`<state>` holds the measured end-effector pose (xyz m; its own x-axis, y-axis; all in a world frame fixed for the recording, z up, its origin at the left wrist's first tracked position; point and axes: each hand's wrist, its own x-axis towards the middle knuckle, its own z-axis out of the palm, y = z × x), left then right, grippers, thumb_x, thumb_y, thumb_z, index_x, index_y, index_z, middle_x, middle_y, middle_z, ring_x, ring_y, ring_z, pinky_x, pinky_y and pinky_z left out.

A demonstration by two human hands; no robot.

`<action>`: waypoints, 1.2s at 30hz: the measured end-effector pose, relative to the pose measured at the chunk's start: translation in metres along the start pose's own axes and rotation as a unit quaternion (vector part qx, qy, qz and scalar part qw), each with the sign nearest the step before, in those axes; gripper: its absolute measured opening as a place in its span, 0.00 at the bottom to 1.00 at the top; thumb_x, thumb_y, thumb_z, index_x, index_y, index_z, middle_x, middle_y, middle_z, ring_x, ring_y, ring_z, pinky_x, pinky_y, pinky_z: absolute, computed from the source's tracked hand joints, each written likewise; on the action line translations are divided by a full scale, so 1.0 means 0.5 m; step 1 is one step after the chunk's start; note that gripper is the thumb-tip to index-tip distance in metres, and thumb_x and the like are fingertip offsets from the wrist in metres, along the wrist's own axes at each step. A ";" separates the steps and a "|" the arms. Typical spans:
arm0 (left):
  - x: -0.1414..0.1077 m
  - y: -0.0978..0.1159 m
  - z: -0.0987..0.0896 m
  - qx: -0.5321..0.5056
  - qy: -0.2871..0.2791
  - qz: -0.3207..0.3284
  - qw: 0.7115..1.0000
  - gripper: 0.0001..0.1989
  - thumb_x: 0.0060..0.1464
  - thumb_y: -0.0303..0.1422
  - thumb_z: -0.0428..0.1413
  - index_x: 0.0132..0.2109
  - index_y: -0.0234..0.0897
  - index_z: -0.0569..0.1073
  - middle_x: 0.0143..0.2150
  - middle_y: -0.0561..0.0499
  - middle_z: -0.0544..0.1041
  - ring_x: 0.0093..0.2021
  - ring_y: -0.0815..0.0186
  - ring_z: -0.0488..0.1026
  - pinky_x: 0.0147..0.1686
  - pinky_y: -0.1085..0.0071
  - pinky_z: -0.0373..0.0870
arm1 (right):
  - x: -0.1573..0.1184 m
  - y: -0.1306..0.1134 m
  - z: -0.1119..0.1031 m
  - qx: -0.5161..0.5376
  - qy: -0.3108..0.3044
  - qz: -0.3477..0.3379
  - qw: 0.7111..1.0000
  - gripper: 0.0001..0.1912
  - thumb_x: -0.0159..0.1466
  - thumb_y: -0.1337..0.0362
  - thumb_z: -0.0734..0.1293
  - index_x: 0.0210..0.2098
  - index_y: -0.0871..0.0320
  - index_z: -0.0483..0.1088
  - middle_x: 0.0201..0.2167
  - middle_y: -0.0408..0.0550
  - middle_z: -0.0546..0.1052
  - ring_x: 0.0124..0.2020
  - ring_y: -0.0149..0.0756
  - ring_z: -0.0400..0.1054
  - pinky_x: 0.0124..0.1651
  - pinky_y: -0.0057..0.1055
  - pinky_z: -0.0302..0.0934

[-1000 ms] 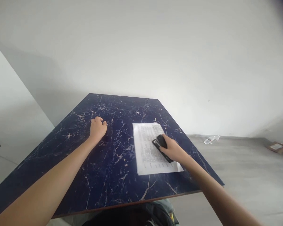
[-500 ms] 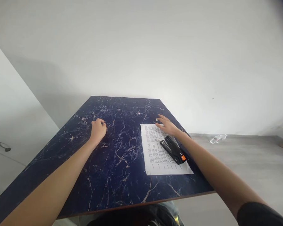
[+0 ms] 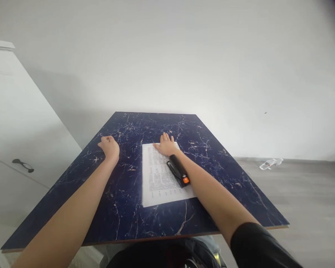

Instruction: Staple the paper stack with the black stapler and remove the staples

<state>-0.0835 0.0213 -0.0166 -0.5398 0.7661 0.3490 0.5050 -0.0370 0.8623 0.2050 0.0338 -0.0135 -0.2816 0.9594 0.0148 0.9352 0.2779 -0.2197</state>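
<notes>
A sheaf of printed paper sheets (image 3: 156,182) lies on the dark blue marble-patterned table. My right hand (image 3: 166,145) rests flat across the top edge of the sheets, fingers spread past it. On the sheets lies a black stapler (image 3: 178,171) with an orange end, partly beside and under my right forearm. That forearm also covers the right side of the paper. My left hand (image 3: 109,147) is closed in a loose fist over the left part of the table, apart from the paper. Whatever its curled fingers may hold is hidden.
The table (image 3: 128,219) stands against a pale wall (image 3: 167,56). A white cabinet (image 3: 19,119) with a dark handle (image 3: 23,165) is at the left. On the grey floor to the right lies a clear plastic item (image 3: 270,163).
The sheets and the stapler on them have slid left across the table with my right hand, which now lies flat. My left hand has shifted left, still curled. The view has turned slightly left.
</notes>
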 end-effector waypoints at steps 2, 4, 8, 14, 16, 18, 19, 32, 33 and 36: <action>0.007 0.001 -0.002 -0.005 0.113 -0.072 0.991 0.06 0.66 0.32 0.48 0.46 0.37 0.68 0.51 0.40 0.67 0.54 0.55 0.69 0.56 0.57 0.66 | 0.036 -0.093 0.025 0.020 0.017 -0.011 1.000 0.47 0.73 0.40 0.49 0.75 0.74 0.42 0.76 0.68 0.38 0.77 0.58 0.30 0.73 0.61 0.26; 0.014 0.002 -0.005 -0.006 0.179 -0.105 0.978 0.05 0.66 0.29 0.48 0.45 0.36 0.68 0.52 0.40 0.66 0.53 0.58 0.69 0.57 0.61 0.65 | 0.066 -0.180 0.048 0.039 0.027 -0.033 0.998 0.46 0.73 0.42 0.51 0.75 0.73 0.41 0.76 0.66 0.39 0.77 0.56 0.31 0.73 0.62 0.25; 0.030 -0.001 -0.020 -0.008 0.207 -0.127 0.970 0.05 0.66 0.26 0.47 0.43 0.35 0.67 0.51 0.40 0.66 0.52 0.58 0.70 0.57 0.60 0.64 | 0.097 -0.290 0.071 0.074 0.036 -0.116 0.990 0.38 0.74 0.49 0.52 0.74 0.70 0.48 0.76 0.62 0.45 0.77 0.51 0.35 0.73 0.65 0.28; 0.037 0.006 -0.044 -0.004 0.244 -0.036 0.969 0.04 0.66 0.27 0.48 0.42 0.37 0.66 0.49 0.43 0.65 0.51 0.58 0.69 0.57 0.60 0.65 | 0.077 -0.283 0.061 0.099 0.075 -0.272 0.954 0.24 0.75 0.63 0.55 0.68 0.57 0.62 0.75 0.49 0.54 0.76 0.43 0.43 0.74 0.61 0.37; 0.028 0.020 -0.048 -0.007 0.243 -0.007 0.970 0.04 0.65 0.25 0.48 0.41 0.38 0.65 0.48 0.44 0.65 0.51 0.59 0.69 0.58 0.60 0.64 | 0.060 -0.257 0.061 0.099 0.026 -0.317 0.943 0.22 0.75 0.65 0.55 0.66 0.56 0.65 0.73 0.50 0.58 0.74 0.43 0.48 0.73 0.57 0.43; 0.011 0.038 -0.049 -0.016 0.233 0.022 0.972 0.04 0.65 0.25 0.48 0.41 0.38 0.64 0.47 0.45 0.64 0.50 0.59 0.68 0.57 0.61 0.64 | 0.042 -0.224 0.062 0.096 -0.010 -0.337 0.937 0.23 0.75 0.65 0.55 0.66 0.57 0.65 0.72 0.52 0.60 0.73 0.45 0.51 0.73 0.56 0.45; 0.000 0.047 -0.048 -0.020 0.222 0.043 0.974 0.04 0.65 0.25 0.48 0.40 0.38 0.64 0.47 0.45 0.64 0.49 0.59 0.68 0.57 0.61 0.64 | 0.032 -0.204 0.061 0.096 -0.016 -0.334 0.937 0.23 0.75 0.65 0.55 0.67 0.58 0.65 0.71 0.53 0.61 0.73 0.46 0.51 0.73 0.57 0.44; -0.135 0.126 -0.002 0.080 -0.392 0.409 0.820 0.12 0.69 0.37 0.49 0.50 0.40 0.75 0.53 0.46 0.74 0.54 0.58 0.70 0.58 0.58 0.64 | -0.116 0.057 -0.033 0.171 0.020 -0.175 0.969 0.23 0.70 0.69 0.59 0.63 0.51 0.70 0.67 0.45 0.69 0.70 0.40 0.59 0.73 0.45 0.49; -0.139 0.125 -0.001 0.096 -0.418 0.413 0.803 0.14 0.69 0.39 0.49 0.55 0.42 0.74 0.58 0.45 0.73 0.58 0.56 0.69 0.60 0.57 0.62 | -0.123 0.051 -0.052 0.164 0.030 -0.139 0.976 0.22 0.71 0.69 0.59 0.61 0.52 0.71 0.64 0.46 0.72 0.67 0.40 0.64 0.70 0.41 0.54; -0.143 0.118 -0.001 0.141 -0.457 0.407 0.778 0.19 0.68 0.44 0.51 0.61 0.45 0.72 0.65 0.44 0.69 0.62 0.52 0.66 0.62 0.54 0.61 | -0.161 0.029 -0.126 0.118 0.029 -0.012 0.993 0.18 0.73 0.66 0.56 0.47 0.59 0.78 0.45 0.55 0.82 0.47 0.43 0.76 0.51 0.36 0.67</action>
<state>-0.0154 -0.0357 0.0094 0.6759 0.7038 0.2189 0.6264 -0.7050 0.3326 0.2549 -0.0364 0.0435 -0.2848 0.9555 0.0776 0.8501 0.2891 -0.4401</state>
